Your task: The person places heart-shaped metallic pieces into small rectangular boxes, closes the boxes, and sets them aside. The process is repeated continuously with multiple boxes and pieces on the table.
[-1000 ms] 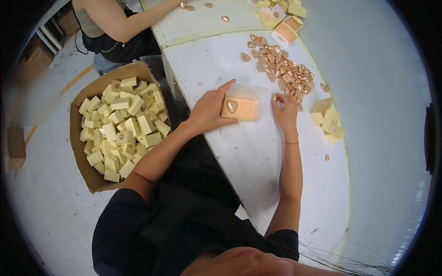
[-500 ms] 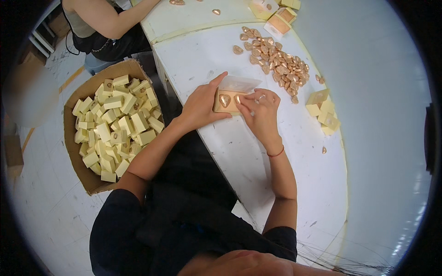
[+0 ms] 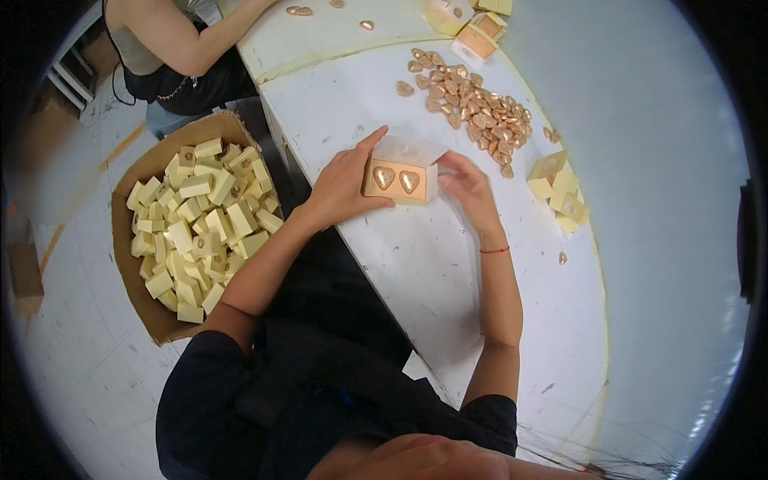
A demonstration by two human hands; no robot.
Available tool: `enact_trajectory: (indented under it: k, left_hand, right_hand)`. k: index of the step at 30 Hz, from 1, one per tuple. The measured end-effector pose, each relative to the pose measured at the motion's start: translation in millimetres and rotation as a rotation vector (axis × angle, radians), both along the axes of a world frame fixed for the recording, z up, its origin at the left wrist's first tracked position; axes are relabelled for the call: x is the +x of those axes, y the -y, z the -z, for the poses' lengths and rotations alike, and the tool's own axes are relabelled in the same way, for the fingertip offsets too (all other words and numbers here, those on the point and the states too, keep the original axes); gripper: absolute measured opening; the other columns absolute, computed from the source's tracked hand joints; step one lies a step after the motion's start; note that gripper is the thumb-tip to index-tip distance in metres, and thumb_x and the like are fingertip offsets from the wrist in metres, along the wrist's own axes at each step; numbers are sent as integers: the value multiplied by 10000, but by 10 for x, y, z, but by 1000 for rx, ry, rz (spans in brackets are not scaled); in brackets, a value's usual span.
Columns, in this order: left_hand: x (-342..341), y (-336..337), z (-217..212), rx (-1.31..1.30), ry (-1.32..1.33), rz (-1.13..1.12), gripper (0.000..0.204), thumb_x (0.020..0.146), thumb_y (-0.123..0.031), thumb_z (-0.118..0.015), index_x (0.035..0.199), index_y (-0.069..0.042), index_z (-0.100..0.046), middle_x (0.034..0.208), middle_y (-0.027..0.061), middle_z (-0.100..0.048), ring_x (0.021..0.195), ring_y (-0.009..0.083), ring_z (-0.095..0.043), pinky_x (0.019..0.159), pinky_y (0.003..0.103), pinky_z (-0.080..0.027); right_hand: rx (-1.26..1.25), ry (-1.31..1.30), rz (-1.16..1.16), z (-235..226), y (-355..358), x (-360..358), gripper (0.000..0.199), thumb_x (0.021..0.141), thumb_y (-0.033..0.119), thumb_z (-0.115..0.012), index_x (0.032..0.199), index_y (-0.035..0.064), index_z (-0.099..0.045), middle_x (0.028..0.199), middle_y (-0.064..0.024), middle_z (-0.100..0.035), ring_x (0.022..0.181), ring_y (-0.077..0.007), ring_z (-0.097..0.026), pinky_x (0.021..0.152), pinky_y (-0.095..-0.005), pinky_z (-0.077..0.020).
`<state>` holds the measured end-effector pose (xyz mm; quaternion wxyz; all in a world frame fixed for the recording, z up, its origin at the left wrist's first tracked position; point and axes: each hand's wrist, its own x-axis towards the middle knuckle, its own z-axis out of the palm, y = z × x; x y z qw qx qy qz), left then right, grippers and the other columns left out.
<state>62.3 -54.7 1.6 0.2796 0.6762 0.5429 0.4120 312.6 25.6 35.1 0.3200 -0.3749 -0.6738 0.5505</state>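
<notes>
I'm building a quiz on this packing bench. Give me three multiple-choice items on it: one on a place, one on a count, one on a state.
1. Where is the big cardboard carton of small yellow boxes?
A. on the floor at the person's left
B. on the table
C. on the person's lap

2. How many gold hearts sit in the small box being held?
A. none
B. two
C. five

3. How is that small box's lid?
A. taped shut
C. missing
B. open, standing up at the back

Answers: 1 A, the carton stands on the floor beside the white table. 2 B, two hearts lie side by side between the left hand and right hand. 3 B, the flap stands raised behind the hearts.
</notes>
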Motion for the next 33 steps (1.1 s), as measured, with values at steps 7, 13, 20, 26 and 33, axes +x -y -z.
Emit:
enact_trajectory:
  k: [7,13,20,26,33]
  left_hand:
    - [-200,-67,87,-86,514,284,821,833,-168,-775,1513,-100,-318,1267,125,-607,1169,219,-570,989,341,-446]
    - [-1,-152,37,-94,402,143,228,911,-60,-660,1135,-23,-645,966,59,-691,872,118,-610,794,285,-495]
    - [118,-140,63,-116,327,80,243,848,41,-650,1081,-11,-695,985,57,-710,865,108,-626,762,255,-484]
    - [143,-189,234,91,499,121,258,831,40,-647,1048,-69,-733,921,43,-677,659,100,-517,609,250,-416]
    - [83,-117,187,7,501,131,284,816,94,-630,1027,-62,-739,968,43,-657,835,119,-603,720,233,-449]
  right_hand:
    - [194,67,-22,354,39,-250,314,879,81,-701,1179,19,-633,1191,-67,-628,1026,-165,-579,942,-310,-456]
    - [386,-16,-101,209,203,-286,402,886,102,-681,1281,42,-639,1347,-121,-583,1247,-224,-521,1056,-363,-409]
    - [54,-94,-198,-22,363,-257,407,889,140,-681,1286,58,-653,1390,-125,-562,1340,-251,-464,1119,-389,-356]
    - [671,270,-112,214,427,-214,544,873,149,-687,1396,76,-556,1461,-119,-502,1349,-259,-457,1118,-400,-358]
    - [-5,-226,-85,117,374,-122,573,823,27,-703,1378,91,-574,1487,-124,-470,1359,-266,-452,1130,-396,-354]
